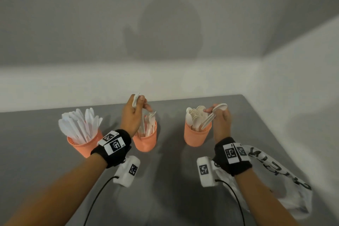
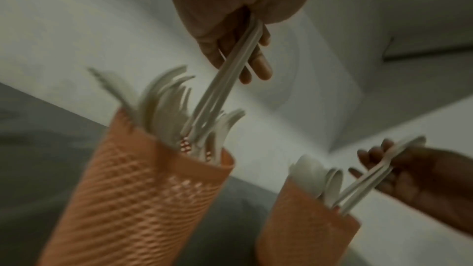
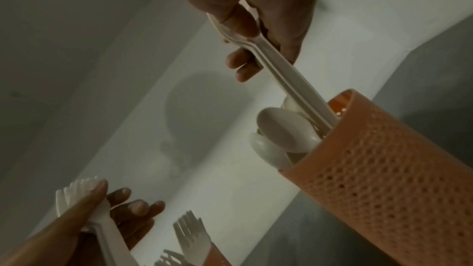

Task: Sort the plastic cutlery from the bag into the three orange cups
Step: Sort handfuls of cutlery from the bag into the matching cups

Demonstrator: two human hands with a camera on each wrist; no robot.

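Three orange cups stand in a row on the grey table (image 1: pixel 170 170). The left cup (image 1: pixel 82 145) holds white knives, the middle cup (image 1: pixel 145 142) forks, the right cup (image 1: pixel 196 136) spoons. My left hand (image 1: pixel 139 104) grips a small bunch of forks (image 2: pixel 220 88) by the tine end, with the handles dipping into the middle cup (image 2: pixel 143 199). My right hand (image 1: pixel 216 113) pinches a few stacked spoons (image 1: pixel 213 113) by their bowls, and their handles (image 3: pixel 294 84) slant into the right cup (image 3: pixel 384 169). The white plastic bag (image 1: pixel 286 176) lies crumpled under my right forearm.
White walls close off the table at the back and on the right, forming a corner. The table's right edge runs near the bag. Black cables trail from both wrist cameras toward the near edge.
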